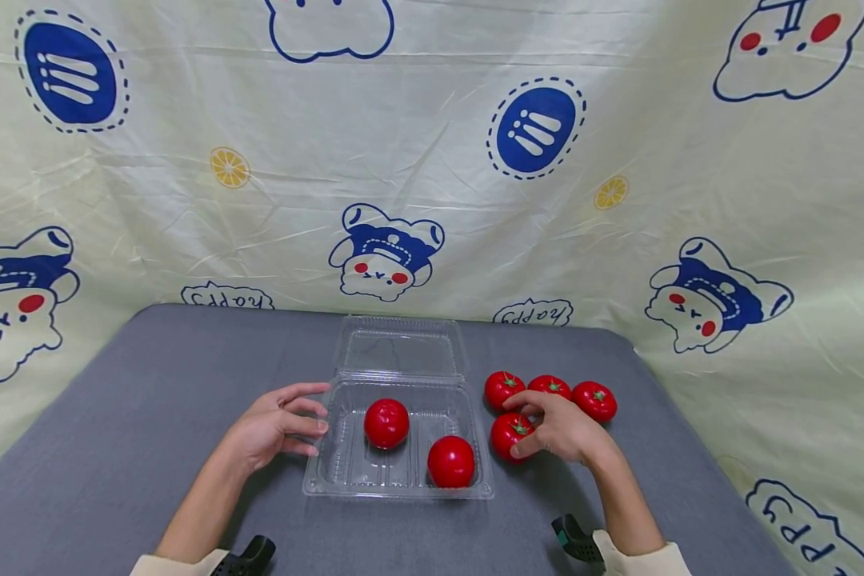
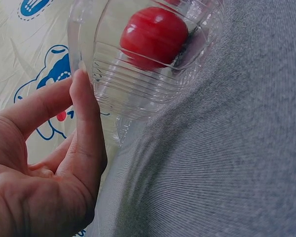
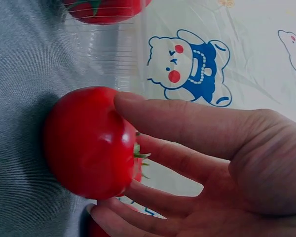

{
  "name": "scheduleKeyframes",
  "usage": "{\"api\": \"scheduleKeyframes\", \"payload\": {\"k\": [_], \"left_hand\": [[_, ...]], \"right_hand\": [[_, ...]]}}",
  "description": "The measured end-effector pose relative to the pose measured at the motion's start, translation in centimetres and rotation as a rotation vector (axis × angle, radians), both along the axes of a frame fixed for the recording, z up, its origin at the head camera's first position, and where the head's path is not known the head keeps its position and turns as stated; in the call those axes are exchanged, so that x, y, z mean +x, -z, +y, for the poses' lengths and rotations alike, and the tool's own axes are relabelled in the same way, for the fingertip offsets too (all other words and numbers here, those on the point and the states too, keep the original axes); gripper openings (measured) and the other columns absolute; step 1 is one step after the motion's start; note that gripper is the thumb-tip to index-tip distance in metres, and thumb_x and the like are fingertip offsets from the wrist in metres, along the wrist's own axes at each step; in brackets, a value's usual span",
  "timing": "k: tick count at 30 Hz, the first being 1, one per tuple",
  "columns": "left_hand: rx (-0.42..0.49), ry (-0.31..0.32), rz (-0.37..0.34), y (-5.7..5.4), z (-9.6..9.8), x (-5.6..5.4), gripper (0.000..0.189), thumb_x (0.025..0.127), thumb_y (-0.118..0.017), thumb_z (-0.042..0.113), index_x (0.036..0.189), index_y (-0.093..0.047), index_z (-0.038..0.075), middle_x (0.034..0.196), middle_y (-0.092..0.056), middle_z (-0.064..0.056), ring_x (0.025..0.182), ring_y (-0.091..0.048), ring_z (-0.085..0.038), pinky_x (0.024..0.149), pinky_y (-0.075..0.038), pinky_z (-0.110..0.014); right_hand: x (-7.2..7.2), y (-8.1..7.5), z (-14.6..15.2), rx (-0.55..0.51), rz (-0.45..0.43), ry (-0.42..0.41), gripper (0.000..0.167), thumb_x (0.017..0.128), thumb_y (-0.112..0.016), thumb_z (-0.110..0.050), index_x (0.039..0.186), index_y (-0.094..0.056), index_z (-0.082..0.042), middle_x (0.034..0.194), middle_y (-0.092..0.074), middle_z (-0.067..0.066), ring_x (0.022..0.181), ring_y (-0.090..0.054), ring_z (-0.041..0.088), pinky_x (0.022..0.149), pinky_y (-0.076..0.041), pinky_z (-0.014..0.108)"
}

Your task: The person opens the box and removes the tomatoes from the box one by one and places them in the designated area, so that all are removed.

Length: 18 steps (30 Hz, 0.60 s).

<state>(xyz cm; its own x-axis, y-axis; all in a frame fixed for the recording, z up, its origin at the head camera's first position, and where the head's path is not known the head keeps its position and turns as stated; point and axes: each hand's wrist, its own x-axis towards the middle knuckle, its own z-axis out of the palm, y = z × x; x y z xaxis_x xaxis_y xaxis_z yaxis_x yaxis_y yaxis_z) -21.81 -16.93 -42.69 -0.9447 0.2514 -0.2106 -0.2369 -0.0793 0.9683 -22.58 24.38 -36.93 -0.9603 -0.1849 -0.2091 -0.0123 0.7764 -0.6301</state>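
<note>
At the right of the clear plastic clamshell container, my right hand holds a red tomato with thumb and fingers around its sides. In the right wrist view the thumb lies on this tomato, which sits close over the grey cloth, green stem toward the palm. My left hand is at the container's left side with fingers extended; the left wrist view shows a fingertip right at the rim. Inside the container are two tomatoes, one left of centre and one at the front right.
Behind the held tomato lie three more tomatoes, at left, middle and right. The container's lid is folded back away from me. A printed curtain hangs behind the grey table.
</note>
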Motion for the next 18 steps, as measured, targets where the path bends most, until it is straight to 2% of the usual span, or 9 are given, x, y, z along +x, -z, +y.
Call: {"api": "scheduleKeyframes", "payload": {"k": [6,18], "left_hand": [[0.001,0.001,-0.002,0.0,0.0,0.0,0.071,0.086,-0.073,-0.001,0.15,-0.042,0.0,0.097,-0.067,-0.003,0.071,-0.068,-0.015,0.062,-0.064,-0.034],[0.005,0.005,0.003,0.0,-0.1,0.0,0.071,0.086,-0.073,-0.001,0.149,-0.042,0.0,0.097,-0.067,-0.003,0.072,-0.068,-0.015,0.062,-0.064,-0.034]], "right_hand": [[0.4,-0.7,-0.2,0.004,0.039,0.017,0.065,0.068,-0.09,-0.013,0.129,-0.066,-0.012,0.126,-0.06,0.021,0.109,-0.056,0.036,0.072,-0.061,0.039],[1.5,-1.5,-2.1,0.001,0.205,0.048,0.076,0.078,-0.085,-0.037,0.143,-0.055,-0.012,0.131,-0.061,0.019,0.115,-0.06,0.037,0.08,-0.062,0.044]]}}
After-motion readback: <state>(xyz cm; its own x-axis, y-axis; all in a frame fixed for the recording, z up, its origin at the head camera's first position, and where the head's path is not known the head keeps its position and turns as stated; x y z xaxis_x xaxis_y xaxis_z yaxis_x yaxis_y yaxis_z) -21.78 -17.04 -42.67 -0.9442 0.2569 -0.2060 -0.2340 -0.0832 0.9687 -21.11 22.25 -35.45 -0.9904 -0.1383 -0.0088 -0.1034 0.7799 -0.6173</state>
